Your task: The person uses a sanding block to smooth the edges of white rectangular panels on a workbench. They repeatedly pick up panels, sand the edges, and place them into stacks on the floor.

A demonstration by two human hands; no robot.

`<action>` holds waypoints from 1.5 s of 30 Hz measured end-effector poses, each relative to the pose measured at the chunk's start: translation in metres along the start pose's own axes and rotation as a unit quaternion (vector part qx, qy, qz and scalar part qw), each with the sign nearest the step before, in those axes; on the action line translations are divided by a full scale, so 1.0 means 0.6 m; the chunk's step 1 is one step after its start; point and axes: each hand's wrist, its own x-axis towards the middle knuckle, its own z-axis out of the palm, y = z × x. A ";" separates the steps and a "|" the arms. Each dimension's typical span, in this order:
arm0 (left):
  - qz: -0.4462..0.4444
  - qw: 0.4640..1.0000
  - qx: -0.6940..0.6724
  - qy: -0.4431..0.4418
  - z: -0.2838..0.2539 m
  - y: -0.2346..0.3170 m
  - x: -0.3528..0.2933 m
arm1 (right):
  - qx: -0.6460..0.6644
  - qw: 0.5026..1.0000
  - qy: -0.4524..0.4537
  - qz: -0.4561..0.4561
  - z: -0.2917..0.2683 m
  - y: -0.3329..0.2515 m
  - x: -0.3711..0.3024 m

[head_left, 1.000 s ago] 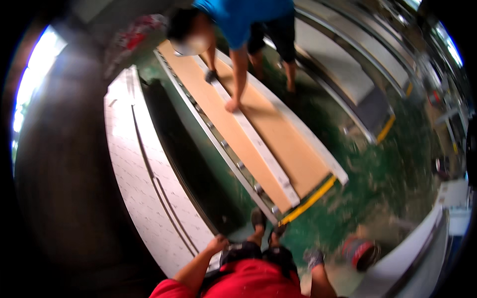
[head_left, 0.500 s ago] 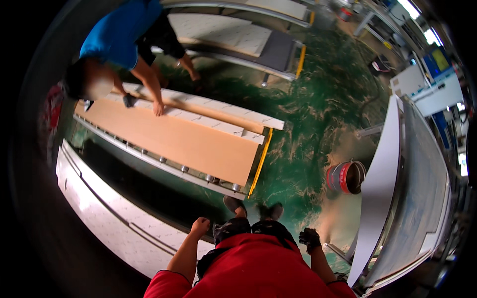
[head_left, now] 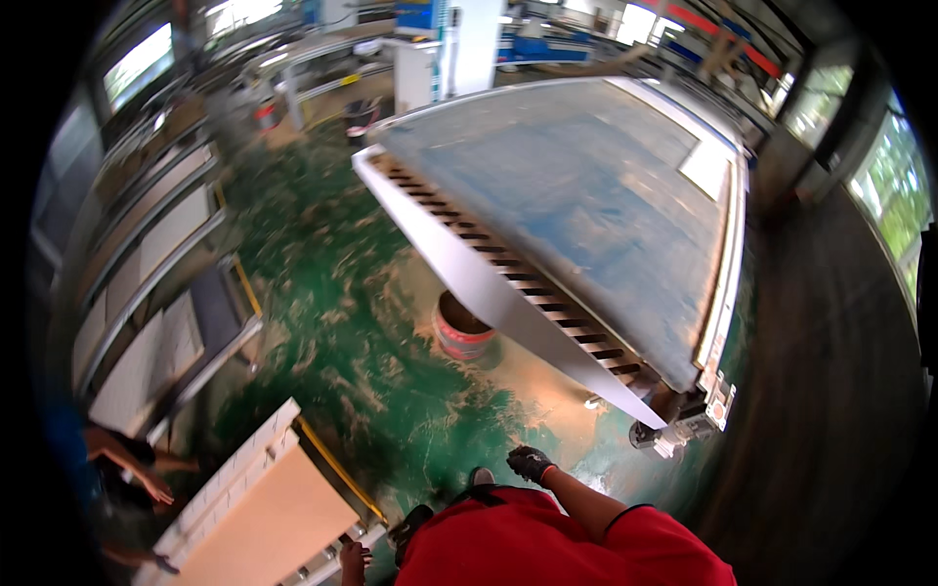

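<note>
My right hand (head_left: 530,463), in a dark glove, hangs in front of my red shirt above the green floor. Its fingers are curled in, and I see nothing in them. My bare left hand (head_left: 355,560) is low at the bottom edge, beside the near end of a stand carrying a tan board (head_left: 269,518). Its fingers look curled too, with nothing visible in them, though part of the hand is cut off by the frame. Pale strips (head_left: 230,479) with printed marks lie along the board's far side.
A large grey-topped machine table (head_left: 567,186) with a slotted edge and a pale side panel (head_left: 508,313) stands ahead right. Beneath that panel is a red bucket (head_left: 461,340). Racks with boards (head_left: 171,239) line the left. A co-worker's arm (head_left: 137,469) reaches over the tan board's stand.
My view has swung to the right, so the machine table now fills the middle and the tan board sits lower left. The co-worker's hand has come off the board's strips.
</note>
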 end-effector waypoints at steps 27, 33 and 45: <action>0.259 0.866 0.275 -0.329 0.671 0.578 0.102 | -0.147 0.690 0.699 -0.118 -0.620 -0.226 -0.252; 0.093 0.893 0.321 -0.300 0.648 0.515 0.165 | -0.251 0.775 0.568 0.115 -0.763 -0.293 -0.198; 0.056 0.922 0.305 -0.231 0.608 0.547 0.144 | -0.241 0.777 0.574 0.092 -0.955 -0.304 -0.428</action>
